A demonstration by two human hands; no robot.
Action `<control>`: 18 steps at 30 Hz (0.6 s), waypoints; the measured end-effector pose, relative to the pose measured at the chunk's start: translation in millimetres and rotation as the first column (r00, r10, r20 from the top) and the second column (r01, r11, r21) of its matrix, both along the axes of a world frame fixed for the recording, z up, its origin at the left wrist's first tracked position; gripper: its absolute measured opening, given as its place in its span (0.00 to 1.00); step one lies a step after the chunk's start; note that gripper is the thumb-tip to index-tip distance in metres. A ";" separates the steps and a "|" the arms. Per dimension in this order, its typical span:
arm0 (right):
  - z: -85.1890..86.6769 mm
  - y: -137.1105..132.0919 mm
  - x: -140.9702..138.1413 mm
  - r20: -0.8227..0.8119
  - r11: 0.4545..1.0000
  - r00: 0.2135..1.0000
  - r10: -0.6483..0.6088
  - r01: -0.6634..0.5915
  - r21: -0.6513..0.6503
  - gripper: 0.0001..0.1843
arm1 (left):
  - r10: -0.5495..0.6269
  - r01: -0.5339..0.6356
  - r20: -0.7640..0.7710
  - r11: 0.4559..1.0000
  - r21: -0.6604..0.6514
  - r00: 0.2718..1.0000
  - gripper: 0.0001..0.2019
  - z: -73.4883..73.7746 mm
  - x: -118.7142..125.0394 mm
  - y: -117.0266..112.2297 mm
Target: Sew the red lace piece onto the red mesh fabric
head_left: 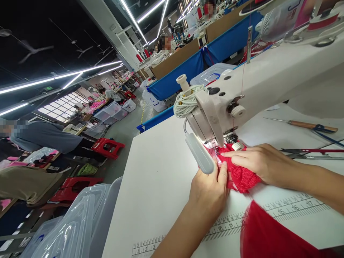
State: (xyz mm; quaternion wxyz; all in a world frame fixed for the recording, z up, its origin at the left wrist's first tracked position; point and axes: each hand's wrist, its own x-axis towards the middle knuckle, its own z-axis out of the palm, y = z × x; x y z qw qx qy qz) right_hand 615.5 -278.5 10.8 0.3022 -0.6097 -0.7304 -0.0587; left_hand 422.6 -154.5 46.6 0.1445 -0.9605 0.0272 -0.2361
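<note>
A piece of red lace fabric (242, 175) lies on the white table (161, 172) under the needle of a white sewing machine (242, 93). My left hand (209, 191) rests on the fabric's left edge, fingers pressed together and pinching it near the needle. My right hand (258, 161) lies flat over the fabric from the right, fingers stretched toward the presser foot. More red fabric (266, 236) hangs off the near table edge.
A printed ruler (228, 224) runs along the table front. Scissors (311, 153) and a wooden-handled tool (309, 125) lie at right. Clear plastic bins (72, 225) stand at lower left. Other people sit at workstations to the left and behind, with red stools (107, 147) in the aisle.
</note>
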 end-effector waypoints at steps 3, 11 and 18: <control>9.1 -2.2 0.6 -0.011 0.998 1.000 0.011 -0.012 -0.061 0.15 | -0.005 0.005 0.000 1.000 0.005 1.000 0.17 -3.5 -1.1 0.6; 16.3 -4.5 2.0 -0.005 0.994 1.000 0.009 -0.010 -0.105 0.16 | 0.009 -0.008 0.040 1.000 -0.002 0.999 0.17 -3.7 -1.1 -0.4; 12.8 -4.5 2.0 -0.019 0.993 1.000 0.001 -0.004 -0.117 0.21 | 0.006 -0.005 0.072 1.000 -0.012 0.997 0.16 -2.2 -1.0 -2.5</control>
